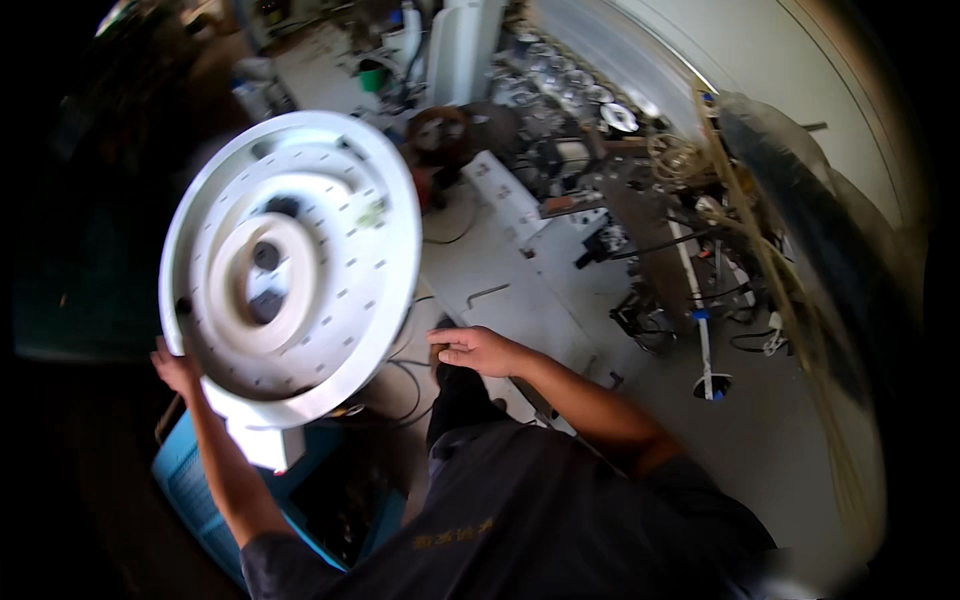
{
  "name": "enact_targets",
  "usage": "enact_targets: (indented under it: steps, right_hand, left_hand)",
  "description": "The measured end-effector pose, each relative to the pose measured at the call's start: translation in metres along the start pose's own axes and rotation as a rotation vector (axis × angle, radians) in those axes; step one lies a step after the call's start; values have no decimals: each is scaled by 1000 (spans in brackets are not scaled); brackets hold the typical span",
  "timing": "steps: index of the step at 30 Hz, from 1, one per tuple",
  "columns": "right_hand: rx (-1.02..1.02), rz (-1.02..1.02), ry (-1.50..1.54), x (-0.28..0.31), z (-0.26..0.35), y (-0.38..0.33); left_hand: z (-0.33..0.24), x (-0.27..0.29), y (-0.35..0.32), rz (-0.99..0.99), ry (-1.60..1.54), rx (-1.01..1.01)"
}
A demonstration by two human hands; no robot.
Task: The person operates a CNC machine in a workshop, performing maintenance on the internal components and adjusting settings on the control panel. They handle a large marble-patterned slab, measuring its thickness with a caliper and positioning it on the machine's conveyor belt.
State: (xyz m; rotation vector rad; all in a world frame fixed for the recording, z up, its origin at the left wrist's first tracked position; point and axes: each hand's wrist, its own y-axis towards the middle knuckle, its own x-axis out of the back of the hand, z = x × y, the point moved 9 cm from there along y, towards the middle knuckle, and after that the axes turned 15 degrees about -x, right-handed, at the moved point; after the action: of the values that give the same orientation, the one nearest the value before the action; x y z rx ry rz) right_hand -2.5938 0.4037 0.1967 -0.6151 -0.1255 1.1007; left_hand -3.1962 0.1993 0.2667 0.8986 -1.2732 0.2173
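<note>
Overhead, the left hand [176, 368] grips the lower left rim of a large white round housing [290, 265], fingers closed on its edge, holding it tilted up off any surface with its ribbed, slotted inner face toward the camera. The housing rises above and to the right of that hand, over a blue crate [190, 480] on the floor. The right hand [478, 348] hangs free just right of the housing's lower edge, fingers loosely curled, holding nothing.
</note>
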Motion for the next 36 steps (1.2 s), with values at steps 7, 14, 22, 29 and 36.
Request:
enact_targets:
  steps: [7, 14, 22, 29, 36]
  right_hand:
    - [131, -1048, 398, 263, -52, -122]
    - [363, -1475, 927, 391, -63, -186]
    - [138, -1612, 218, 467, -27, -177]
    - [66, -1658, -127, 501, -66, -174]
    - [340, -1437, 1165, 480, -39, -158]
  left_hand:
    - [-492, 91, 103, 242, -1097, -680]
    - [-856, 100, -57, 786, -1287, -1439]
    - [-1021, 58, -157, 686, -1023, -1478]
    - [-1062, 50, -162, 783, -929, -1650]
    - [-1068, 33, -164, 858, -1027, -1518]
